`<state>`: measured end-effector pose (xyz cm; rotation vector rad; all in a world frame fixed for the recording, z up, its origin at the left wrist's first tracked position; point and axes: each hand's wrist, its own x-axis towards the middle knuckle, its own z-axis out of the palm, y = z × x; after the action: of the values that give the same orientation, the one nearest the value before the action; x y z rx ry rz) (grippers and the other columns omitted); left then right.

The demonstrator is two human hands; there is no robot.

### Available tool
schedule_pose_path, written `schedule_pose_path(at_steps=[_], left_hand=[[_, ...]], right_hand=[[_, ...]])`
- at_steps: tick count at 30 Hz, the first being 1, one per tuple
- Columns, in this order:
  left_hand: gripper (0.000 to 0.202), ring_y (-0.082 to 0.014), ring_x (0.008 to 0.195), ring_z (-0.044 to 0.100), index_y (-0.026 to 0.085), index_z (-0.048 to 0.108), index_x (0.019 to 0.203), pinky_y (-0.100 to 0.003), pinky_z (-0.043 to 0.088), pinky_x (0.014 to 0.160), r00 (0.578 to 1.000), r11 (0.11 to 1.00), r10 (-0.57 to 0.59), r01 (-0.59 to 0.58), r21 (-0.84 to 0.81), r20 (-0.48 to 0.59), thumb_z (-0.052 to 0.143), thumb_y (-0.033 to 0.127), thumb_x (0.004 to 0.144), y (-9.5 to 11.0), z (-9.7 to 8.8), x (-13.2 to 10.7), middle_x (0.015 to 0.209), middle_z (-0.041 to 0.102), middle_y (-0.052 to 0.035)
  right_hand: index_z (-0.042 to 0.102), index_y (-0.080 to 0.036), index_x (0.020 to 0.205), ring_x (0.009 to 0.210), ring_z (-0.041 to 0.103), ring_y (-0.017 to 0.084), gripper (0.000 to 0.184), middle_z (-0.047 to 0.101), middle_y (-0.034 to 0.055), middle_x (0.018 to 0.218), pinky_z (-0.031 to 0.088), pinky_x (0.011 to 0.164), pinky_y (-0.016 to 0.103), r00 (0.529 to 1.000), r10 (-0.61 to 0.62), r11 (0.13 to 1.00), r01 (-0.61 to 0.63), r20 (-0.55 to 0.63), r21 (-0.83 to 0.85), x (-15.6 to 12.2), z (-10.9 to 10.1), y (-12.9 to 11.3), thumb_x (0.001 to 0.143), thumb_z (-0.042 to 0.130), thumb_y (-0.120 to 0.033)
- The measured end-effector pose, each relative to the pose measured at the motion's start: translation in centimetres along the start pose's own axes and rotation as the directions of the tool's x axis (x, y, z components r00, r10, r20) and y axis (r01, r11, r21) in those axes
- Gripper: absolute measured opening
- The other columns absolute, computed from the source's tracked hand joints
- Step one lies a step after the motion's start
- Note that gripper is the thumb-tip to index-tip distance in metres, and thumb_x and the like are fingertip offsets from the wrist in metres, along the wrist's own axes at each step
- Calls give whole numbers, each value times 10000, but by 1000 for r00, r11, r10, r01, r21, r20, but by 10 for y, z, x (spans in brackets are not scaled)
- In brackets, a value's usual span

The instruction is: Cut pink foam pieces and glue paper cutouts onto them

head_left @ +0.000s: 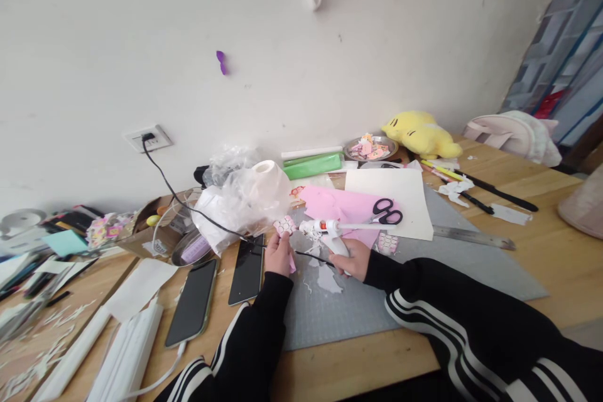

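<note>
My right hand (353, 259) is closed around the handle of a white hot glue gun (332, 237), whose nozzle points left. A white glue stick (360, 226) juts from its back end. Between the fingers of my left hand (279, 254) is a small pink patterned piece (285, 225), held up close to the nozzle. Whether the nozzle touches it I cannot tell. Below both hands lies a grey cutting mat (348, 320) with paper scraps (328, 279). Another pink patterned piece (387, 243) rests on the mat just right of the glue gun.
Black-handled scissors (387, 211) lie on pink paper (348, 201) and a white sheet (400, 191). A metal ruler (473, 237) is at right. Two phones (193, 301) lie at left. The glue gun's black cord (188, 207) runs to a wall socket (148, 138). A yellow plush toy (421, 134) sits behind.
</note>
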<state>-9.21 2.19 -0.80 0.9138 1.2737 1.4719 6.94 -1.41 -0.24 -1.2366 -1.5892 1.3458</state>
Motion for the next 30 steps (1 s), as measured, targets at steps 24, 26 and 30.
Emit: schedule_pose_path(at_steps=[24, 26, 30], left_hand=[[243, -62, 283, 351, 144, 572, 685, -177, 231, 317, 997, 981, 13, -27, 191, 78, 595, 369, 595, -2, -1, -2, 308, 381, 91], [232, -87, 349, 432, 138, 595, 663, -186, 293, 356, 997, 976, 30, -46, 215, 77, 609, 355, 582, -3, -1, -1, 343, 448, 62], [205, -120, 460, 510, 133, 618, 638, -204, 367, 438, 995, 965, 57, -76, 252, 81, 622, 326, 567, -3, -1, 0, 408, 528, 29]], right_hand=[[421, -174, 591, 314, 388, 50, 102, 441, -70, 399, 341, 338, 169, 998, -28, 997, 33, -59, 73, 2, -1, 2, 675, 453, -222], [421, -174, 595, 309, 387, 49, 100, 441, -72, 396, 340, 336, 167, 997, -39, 996, 43, -64, 72, 2, -1, 2, 674, 455, -224], [420, -173, 603, 310, 392, 53, 94, 441, -74, 391, 344, 341, 169, 997, -44, 997, 48, -63, 58, 2, -1, 1, 675, 455, -222]])
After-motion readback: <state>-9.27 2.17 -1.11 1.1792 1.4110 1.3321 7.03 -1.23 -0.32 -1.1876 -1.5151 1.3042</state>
